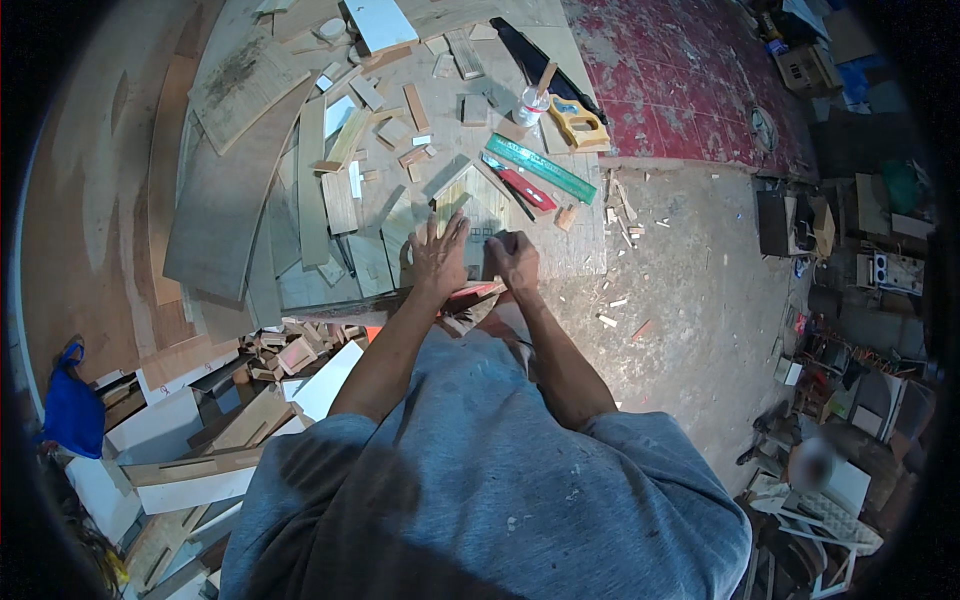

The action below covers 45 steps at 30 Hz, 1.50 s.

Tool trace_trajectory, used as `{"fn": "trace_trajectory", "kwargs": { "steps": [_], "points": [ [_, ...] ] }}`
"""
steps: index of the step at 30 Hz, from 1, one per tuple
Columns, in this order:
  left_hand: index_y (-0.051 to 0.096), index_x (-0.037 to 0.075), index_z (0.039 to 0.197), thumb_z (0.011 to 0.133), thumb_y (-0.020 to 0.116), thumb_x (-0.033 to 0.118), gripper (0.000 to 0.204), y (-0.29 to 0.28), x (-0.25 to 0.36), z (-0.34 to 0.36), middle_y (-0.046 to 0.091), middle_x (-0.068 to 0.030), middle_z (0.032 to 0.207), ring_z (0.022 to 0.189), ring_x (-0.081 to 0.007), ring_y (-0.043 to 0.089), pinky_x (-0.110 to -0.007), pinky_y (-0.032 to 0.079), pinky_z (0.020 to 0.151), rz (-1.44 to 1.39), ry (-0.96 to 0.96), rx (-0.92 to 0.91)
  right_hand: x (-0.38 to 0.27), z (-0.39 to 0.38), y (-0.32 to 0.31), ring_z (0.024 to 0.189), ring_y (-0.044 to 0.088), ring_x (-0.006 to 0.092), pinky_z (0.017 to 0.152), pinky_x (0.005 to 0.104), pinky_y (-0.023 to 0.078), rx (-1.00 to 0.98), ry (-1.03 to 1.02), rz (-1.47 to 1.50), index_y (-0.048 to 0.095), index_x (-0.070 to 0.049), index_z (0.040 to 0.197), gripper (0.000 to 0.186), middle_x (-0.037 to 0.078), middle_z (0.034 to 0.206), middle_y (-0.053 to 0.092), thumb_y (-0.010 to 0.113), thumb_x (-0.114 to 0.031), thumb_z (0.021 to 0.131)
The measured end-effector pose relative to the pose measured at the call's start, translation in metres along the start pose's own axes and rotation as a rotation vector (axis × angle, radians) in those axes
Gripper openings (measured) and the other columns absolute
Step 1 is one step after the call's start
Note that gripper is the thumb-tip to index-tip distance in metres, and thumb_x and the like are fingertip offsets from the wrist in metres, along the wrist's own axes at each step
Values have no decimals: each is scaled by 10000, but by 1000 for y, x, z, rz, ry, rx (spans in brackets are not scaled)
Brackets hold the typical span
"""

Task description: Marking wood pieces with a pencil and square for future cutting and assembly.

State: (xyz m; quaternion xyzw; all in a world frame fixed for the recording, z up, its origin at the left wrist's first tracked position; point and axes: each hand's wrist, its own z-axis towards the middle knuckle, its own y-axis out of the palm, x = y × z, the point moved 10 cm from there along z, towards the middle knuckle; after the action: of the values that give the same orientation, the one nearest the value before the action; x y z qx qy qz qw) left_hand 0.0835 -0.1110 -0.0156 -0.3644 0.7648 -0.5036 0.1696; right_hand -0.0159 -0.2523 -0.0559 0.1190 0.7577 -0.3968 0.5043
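A small house-shaped wooden board [474,205] with a peaked top and a small drawn grid lies at the table's near edge. My left hand [440,258] rests on its left part, fingers spread and stretched forward. My right hand [514,262] is closed at the board's lower right side; whatever its fingers hold is hidden. Just beyond the right hand lie a red utility knife [535,193], a thin dark pencil-like stick [512,192] and a green ruler [540,168]. A small wood block [567,217] sits to their right.
A handsaw with a yellow handle [578,122] and a white glue pot [529,108] with a stick stand farther right. Wood offcuts [393,131] and larger boards [232,205] cover the table's left. Scrap wood [215,465] is piled below left; chips litter the concrete floor [690,270].
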Motion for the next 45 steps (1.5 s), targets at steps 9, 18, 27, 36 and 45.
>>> {"fn": "trace_trajectory", "kwargs": {
  "steps": [9, 18, 27, 36, 45],
  "points": [
    [337, 179, 1558, 750, 802, 447, 970, -5, 2, 0, 222, 31, 1679, 1532, -325, 229, -579, 322, 1126, -21, -5, 19, -3, -7, -36, 693, 671, 357, 681, 447, 536, -10, -94, -170, 684, -37, 1012, 237, 162, 785, 688, 689, -238, 888],
    [360, 163, 1552, 713, 811, 564, 1034, -11, -1, -9, 258, 21, 1660, 1505, -337, 267, -555, 358, 1111, 16, -7, 88, -39, -46, 27, 1037, 553, 227, 850, 390, 442, -306, -703, -792, 668, -140, 1238, 372, 33, 1157, 613, 602, -262, 893],
    [316, 183, 1581, 730, 815, 536, 1047, -8, -2, -13, 310, 17, 1647, 1486, -353, 306, -565, 376, 1096, 13, -17, 71, -36, -39, 39, 1053, 548, 232, 860, 376, 447, -350, -745, -773, 664, -156, 1243, 383, 20, 1154, 604, 534, -219, 888],
    [345, 198, 1568, 730, 822, 503, 1012, -14, -2, -8, 345, -20, 1613, 1475, -358, 320, -572, 394, 1085, 34, -3, 103, -48, -38, 47, 1019, 577, 225, 816, 387, 470, -291, -837, -704, 693, -147, 1080, 243, 2, 1104, 611, 613, -238, 870],
    [346, 265, 1566, 679, 873, 437, 1046, -3, -14, -3, 257, -50, 1649, 1515, -378, 218, -643, 281, 1095, -61, -18, 193, -72, -33, 59, 1041, 580, 224, 833, 385, 488, -361, -830, -722, 705, -157, 1077, 258, -4, 1103, 619, 641, -264, 851]
  ]
}}
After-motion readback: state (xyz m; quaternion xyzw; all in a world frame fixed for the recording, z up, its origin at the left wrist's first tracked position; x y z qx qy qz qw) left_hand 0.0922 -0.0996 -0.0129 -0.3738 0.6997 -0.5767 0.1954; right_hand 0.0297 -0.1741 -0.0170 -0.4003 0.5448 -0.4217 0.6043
